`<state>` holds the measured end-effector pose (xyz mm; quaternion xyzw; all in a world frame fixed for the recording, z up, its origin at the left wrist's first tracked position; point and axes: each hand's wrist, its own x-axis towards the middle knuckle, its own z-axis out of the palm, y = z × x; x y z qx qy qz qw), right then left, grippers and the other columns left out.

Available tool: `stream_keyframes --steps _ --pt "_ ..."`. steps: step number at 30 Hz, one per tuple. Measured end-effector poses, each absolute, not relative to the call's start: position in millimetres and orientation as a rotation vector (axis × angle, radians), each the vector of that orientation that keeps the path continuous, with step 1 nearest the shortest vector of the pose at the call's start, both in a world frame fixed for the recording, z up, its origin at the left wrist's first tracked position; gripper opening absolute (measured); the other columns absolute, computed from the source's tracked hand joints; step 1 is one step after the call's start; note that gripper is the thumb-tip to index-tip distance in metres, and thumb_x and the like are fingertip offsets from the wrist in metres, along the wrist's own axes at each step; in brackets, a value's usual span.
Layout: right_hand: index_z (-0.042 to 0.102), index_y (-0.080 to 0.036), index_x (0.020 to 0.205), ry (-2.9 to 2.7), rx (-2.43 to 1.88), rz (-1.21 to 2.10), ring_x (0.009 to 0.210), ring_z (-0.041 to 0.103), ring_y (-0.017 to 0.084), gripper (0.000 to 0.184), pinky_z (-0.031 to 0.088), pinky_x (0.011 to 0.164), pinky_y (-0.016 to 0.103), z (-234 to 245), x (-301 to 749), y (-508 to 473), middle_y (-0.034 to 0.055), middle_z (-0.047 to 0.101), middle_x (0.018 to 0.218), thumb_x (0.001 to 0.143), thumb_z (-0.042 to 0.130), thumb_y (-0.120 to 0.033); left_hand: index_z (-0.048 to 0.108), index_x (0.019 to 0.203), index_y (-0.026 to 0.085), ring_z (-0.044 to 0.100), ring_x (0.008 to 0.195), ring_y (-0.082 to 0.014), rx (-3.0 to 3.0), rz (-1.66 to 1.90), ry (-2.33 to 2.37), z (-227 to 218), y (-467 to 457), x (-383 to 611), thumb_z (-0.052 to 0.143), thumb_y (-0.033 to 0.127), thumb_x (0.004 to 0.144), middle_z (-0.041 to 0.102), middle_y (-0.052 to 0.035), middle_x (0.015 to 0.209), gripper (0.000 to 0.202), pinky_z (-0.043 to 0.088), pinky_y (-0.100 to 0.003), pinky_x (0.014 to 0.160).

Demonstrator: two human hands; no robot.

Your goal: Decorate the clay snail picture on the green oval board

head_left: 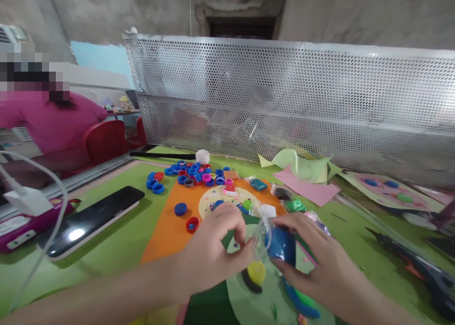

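Low over the table, my right hand (316,254) grips a packet of blue modelling clay (282,245) in clear wrapping. My left hand (220,244) pinches the loose clear end of that wrapper on the left side. Beneath both hands lies a pale green paper shape (245,303) on dark green paper. It carries a yellow clay piece (256,272) beside a dark curved strip (251,283), and a blue and green clay arc (302,302) partly hidden by my right hand. Just behind are a cream paper oval (209,198) with small decorations and wrapped teal clay (258,184).
Several bottle caps (192,171) are heaped at the back. A phone (94,220) and a purple power strip (17,230) lie left, a glue gun (415,263) right. Cut paper (302,166) leans near the perforated metal screen (227,92). A person in pink (64,121) sits far left.
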<state>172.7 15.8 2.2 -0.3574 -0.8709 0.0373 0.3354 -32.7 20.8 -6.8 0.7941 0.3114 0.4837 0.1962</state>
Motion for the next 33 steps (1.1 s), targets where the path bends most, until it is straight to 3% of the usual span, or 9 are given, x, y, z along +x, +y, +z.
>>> stream_keyframes --steps 2,5,9,12,16,22,28,33 --pt "0.044 -0.026 0.11 -2.259 -0.96 0.077 0.093 0.056 0.019 0.035 0.051 0.077 0.032 3 174 16 0.0037 0.058 0.101 0.077 0.056 -0.02 0.037 0.081 0.021 0.046 0.073 -0.0128 2.213 1.442 0.876 -11 23 -34 0.059 0.012 0.076 0.044 0.0018 0.078 0.025 0.04 -0.027 0.064" --pt "0.044 -0.026 0.11 -2.264 -0.944 0.115 0.093 0.057 0.018 0.034 0.052 0.076 0.029 2 175 16 0.0038 0.057 0.102 0.078 0.056 -0.019 0.038 0.107 0.026 0.056 0.084 -0.0141 2.299 1.441 0.767 -15 23 -34 0.059 0.012 0.081 0.059 0.0017 0.089 0.036 0.043 -0.032 0.081" --pt "0.045 -0.026 0.109 -2.251 -0.904 0.145 0.092 0.057 0.017 0.035 0.052 0.077 0.026 3 174 16 0.0037 0.057 0.101 0.077 0.057 -0.018 0.008 0.14 0.024 0.06 0.091 -0.0187 2.404 1.434 0.794 -18 20 -34 0.057 0.022 0.087 0.07 -0.0007 0.094 0.072 0.042 -0.038 0.088" --pt "0.045 -0.026 0.108 -2.243 -0.891 0.187 0.09 0.058 0.016 0.036 0.052 0.074 0.024 5 173 14 0.0024 0.057 0.098 0.076 0.058 -0.016 -0.004 0.143 0.021 0.06 0.092 -0.0226 2.374 1.374 0.867 -19 18 -34 0.055 0.031 0.088 0.072 -0.0028 0.091 0.081 0.047 -0.038 0.081" --pt "0.044 -0.028 0.104 -2.244 -0.921 0.249 0.083 0.058 0.014 0.036 0.052 0.068 0.021 5 172 12 -0.0005 0.058 0.093 0.074 0.06 -0.015 -0.016 0.141 0.024 0.061 0.084 -0.021 2.3 1.258 0.835 -16 17 -32 0.052 0.028 0.089 0.073 0.0002 0.089 0.086 0.051 -0.035 0.073" --pt "0.049 -0.027 0.1 -2.203 -0.958 0.407 0.078 0.057 0.013 0.035 0.05 0.067 0.022 4 173 12 -0.0023 0.059 0.089 0.072 0.066 -0.016 -0.017 0.141 0.023 0.061 0.08 -0.0214 2.079 1.261 0.894 -11 16 -31 0.061 0.035 0.084 0.073 0.0014 0.076 0.098 0.05 -0.039 0.077" --pt "0.058 -0.024 0.095 -2.008 -0.991 0.943 0.072 0.058 0.015 0.029 0.048 0.061 0.023 4 174 17 -0.0002 0.06 0.084 0.068 0.068 -0.021 -0.012 0.143 0.022 0.058 0.077 -0.0212 1.806 1.283 0.894 -7 19 -28 0.071 0.03 0.074 0.072 0.0039 0.068 0.108 0.046 -0.041 0.079" --pt "0.061 -0.022 0.092 -1.892 -0.952 1.066 0.074 0.059 0.014 0.027 0.049 0.064 0.022 9 173 18 0.0 0.06 0.083 0.067 0.07 -0.021 -0.009 0.143 0.023 0.056 0.078 -0.0201 1.551 1.239 0.92 1 20 -23 0.072 0.021 0.07 0.069 0.0058 0.063 0.109 0.043 -0.038 0.081"
